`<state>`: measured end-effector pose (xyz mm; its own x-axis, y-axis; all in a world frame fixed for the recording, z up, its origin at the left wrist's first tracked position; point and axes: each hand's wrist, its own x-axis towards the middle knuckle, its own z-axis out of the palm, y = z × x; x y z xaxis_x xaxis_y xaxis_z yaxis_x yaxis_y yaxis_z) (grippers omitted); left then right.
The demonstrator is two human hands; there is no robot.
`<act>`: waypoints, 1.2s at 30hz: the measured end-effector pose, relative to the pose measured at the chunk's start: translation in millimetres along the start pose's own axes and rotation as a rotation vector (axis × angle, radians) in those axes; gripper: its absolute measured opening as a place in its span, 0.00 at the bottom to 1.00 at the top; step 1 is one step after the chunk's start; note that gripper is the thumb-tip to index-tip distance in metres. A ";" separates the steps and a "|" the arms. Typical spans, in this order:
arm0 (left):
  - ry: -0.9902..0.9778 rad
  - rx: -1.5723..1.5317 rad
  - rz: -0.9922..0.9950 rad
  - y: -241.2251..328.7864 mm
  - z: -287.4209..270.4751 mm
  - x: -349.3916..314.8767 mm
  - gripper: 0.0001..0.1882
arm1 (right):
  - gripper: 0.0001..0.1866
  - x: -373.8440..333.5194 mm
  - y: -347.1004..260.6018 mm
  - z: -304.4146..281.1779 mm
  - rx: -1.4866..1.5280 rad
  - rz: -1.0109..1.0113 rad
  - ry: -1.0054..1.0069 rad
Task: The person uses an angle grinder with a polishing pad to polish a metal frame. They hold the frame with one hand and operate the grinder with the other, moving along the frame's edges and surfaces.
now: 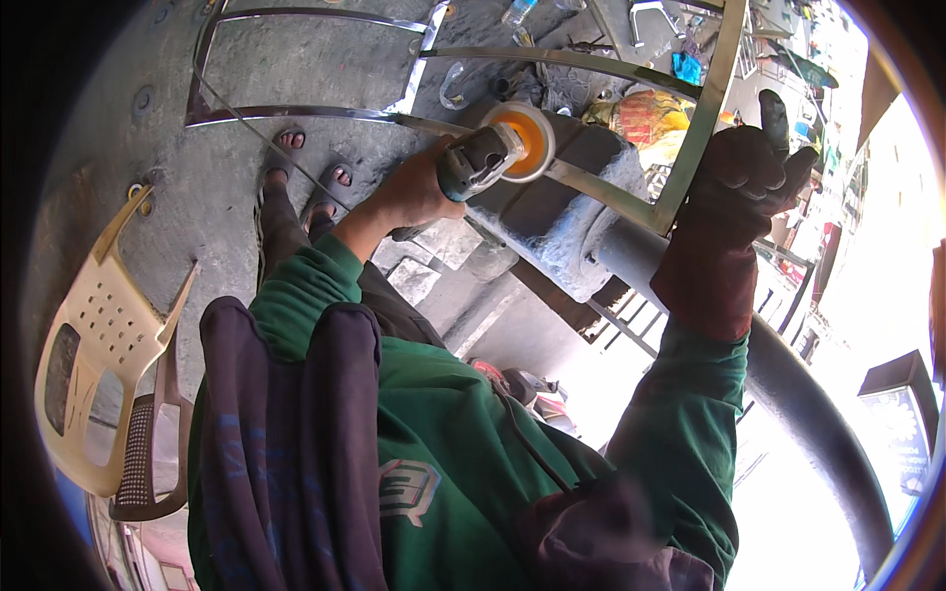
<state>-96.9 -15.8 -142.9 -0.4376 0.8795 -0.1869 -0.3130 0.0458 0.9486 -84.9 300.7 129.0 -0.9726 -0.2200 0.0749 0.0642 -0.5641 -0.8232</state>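
Far left, beige plastic chair [108, 364] on floor [227, 207]. Bare left hand [419, 187] closed around angle grinder [481, 161]; its white-rimmed orange disc [537, 148] over near rail of metal frame [606, 195], left of near right corner; contact unclear. Gloved right hand [744, 182] by frame's right rail; cannot tell whether grip closes on it. Thick pipe [798, 399] bends away lower right.

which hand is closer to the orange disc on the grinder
Left. The left hand grips the grinder just to the left of its orange disc; the gloved right hand is farther off, to the disc's right, by the metal frame.
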 end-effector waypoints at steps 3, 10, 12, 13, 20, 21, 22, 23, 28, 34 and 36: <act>0.069 0.016 -0.040 0.3 2.5 0.8 0.40 | 0.42 -4.1 0.7 6.3 0.156 0.048 0.071; -0.068 0.014 0.062 41.1 32.1 11.2 0.44 | 0.45 -9.6 -2.9 6.2 0.085 0.054 0.056; -0.042 -0.055 0.025 39.3 33.6 10.7 0.45 | 0.44 -11.0 -5.3 3.4 -0.019 0.050 0.076; -0.015 -0.096 0.052 35.8 33.3 9.8 0.46 | 0.44 -12.0 -5.5 2.3 -0.078 0.007 0.144; 0.108 -0.097 0.080 22.8 33.9 3.4 0.43 | 0.45 -18.0 0.4 6.9 -0.223 -0.082 0.225; 0.093 -0.052 0.070 27.8 39.0 4.6 0.43 | 0.45 -18.7 0.5 9.1 -0.233 -0.081 0.275; 0.077 -0.008 0.059 33.5 44.4 5.5 0.43 | 0.45 -19.6 0.1 11.5 -0.242 -0.079 0.325; 0.072 -0.015 0.063 39.3 49.9 6.7 0.43 | 0.45 -20.2 0.0 13.5 -0.262 -0.075 0.366; 0.211 -0.148 0.134 47.3 55.5 5.4 0.40 | 0.44 -20.9 5.6 15.3 -0.558 -0.177 0.473; 0.221 -0.092 0.120 33.3 56.3 -3.9 0.38 | 0.42 -14.2 3.1 13.8 -0.430 -0.110 0.279; 0.207 -0.132 0.187 33.8 64.2 -3.5 0.36 | 0.41 -13.9 2.8 14.5 -0.261 -0.075 0.251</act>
<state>-51.8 13.1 -93.8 -0.6562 0.7510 -0.0729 -0.3113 -0.1815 0.9328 -68.0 290.6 133.8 -0.9990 0.0351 0.0266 -0.0370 -0.3424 -0.9388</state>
